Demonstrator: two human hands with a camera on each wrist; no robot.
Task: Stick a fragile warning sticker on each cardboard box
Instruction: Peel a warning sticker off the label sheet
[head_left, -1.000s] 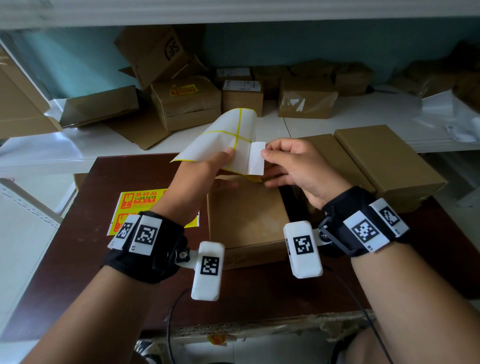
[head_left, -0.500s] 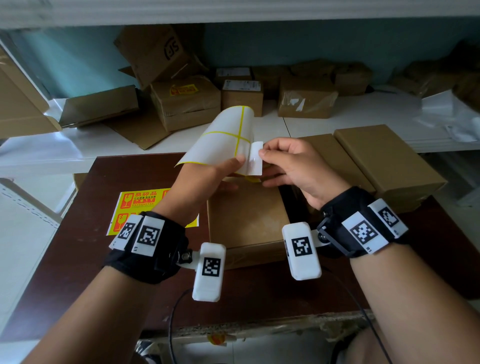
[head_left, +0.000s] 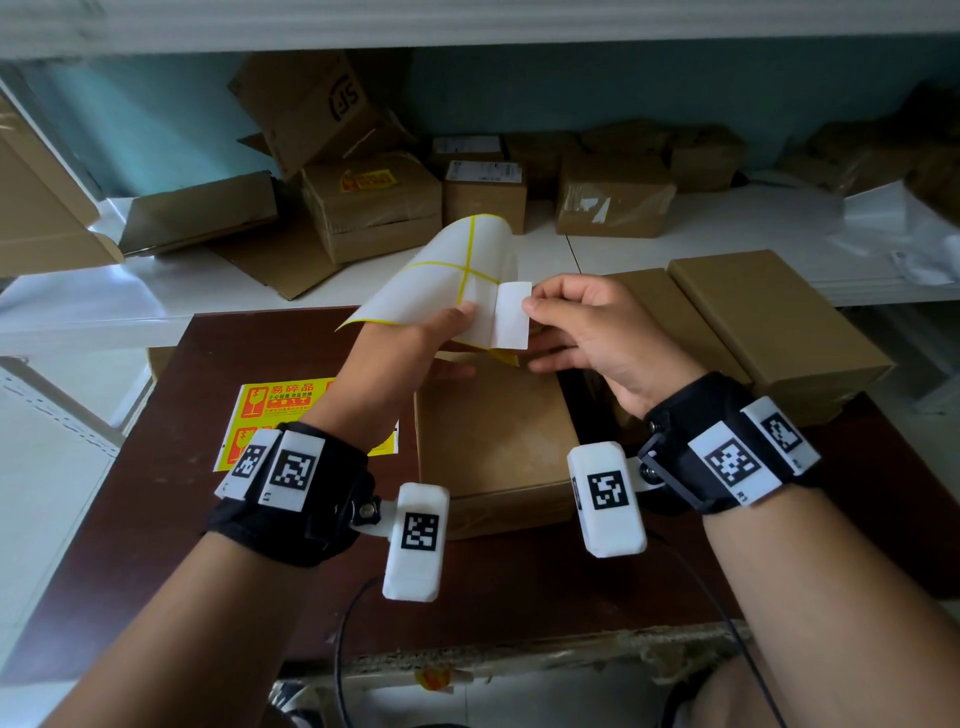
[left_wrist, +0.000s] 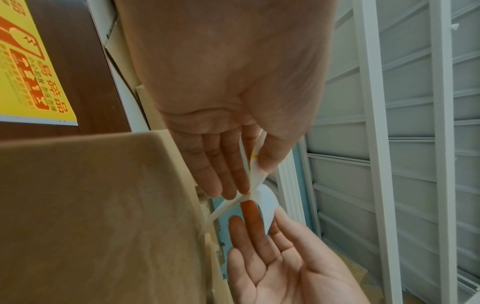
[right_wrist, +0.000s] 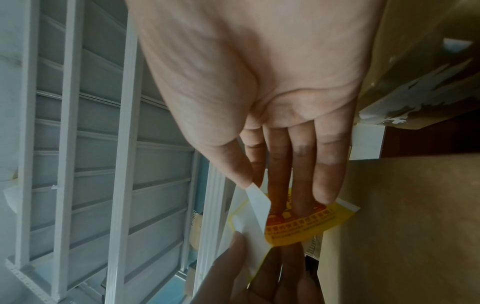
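Observation:
Above a plain cardboard box (head_left: 493, 431) on the brown table, my left hand (head_left: 457, 322) pinches a curled white backing sheet with yellow lines (head_left: 441, 275) between thumb and fingers. My right hand (head_left: 540, 312) pinches the lifted edge of a fragile sticker (head_left: 511, 314), whose white back faces me. In the right wrist view the thumb and fingers (right_wrist: 327, 185) hold this sticker (right_wrist: 306, 222), and its yellow and red printed face shows, still partly on the sheet. The left wrist view shows my left fingers (left_wrist: 233, 170) clamping the sheet's edge.
A second yellow sticker sheet (head_left: 275, 410) lies flat on the table left of the box. Two more plain boxes (head_left: 769, 322) sit at the table's right. Beyond, a white shelf (head_left: 675, 249) carries several cardboard boxes, one with a yellow sticker (head_left: 369, 179).
My left thumb has slid a little along the sheet toward my right hand, and the sheet curls more upright. The right hand has kept its pinch almost in place.

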